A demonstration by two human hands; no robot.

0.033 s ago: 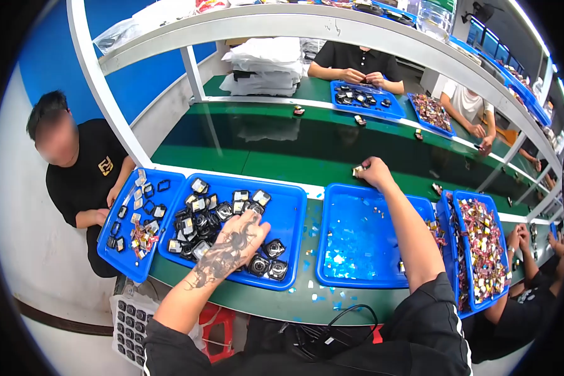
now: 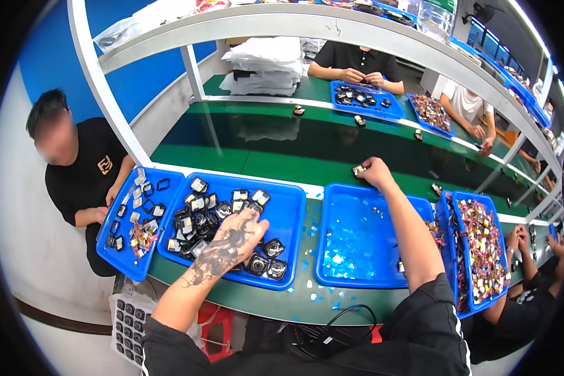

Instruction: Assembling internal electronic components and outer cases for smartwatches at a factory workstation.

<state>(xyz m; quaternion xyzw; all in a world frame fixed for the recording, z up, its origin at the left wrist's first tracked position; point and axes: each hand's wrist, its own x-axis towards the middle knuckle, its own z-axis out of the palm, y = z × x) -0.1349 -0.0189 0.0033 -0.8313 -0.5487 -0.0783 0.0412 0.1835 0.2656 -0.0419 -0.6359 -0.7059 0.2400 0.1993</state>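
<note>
My left hand [image 2: 238,235], tattooed on its back, reaches into a blue tray [image 2: 294,225] of black square parts [image 2: 202,219] with round centres, some bearing pale squares. Its fingers curl down around one black square part [image 2: 253,205] at the pile's right side; the fingertips are partly hidden. Beyond an almost bare blue tray [image 2: 348,250], my right hand [image 2: 376,172] is over the green belt [image 2: 282,166]. Between its thumb and fingers it pinches a small cream-and-dark part [image 2: 358,170].
Left, a blue tray [image 2: 122,254] holds frames and small pieces beside a seated person [image 2: 84,169]. Stacked trays [image 2: 506,285] at right hold many pink-and-gold pieces. A white shelf frame [image 2: 232,28] crosses overhead. Across the belt, people work at trays. A red stool [image 2: 218,332] stands below.
</note>
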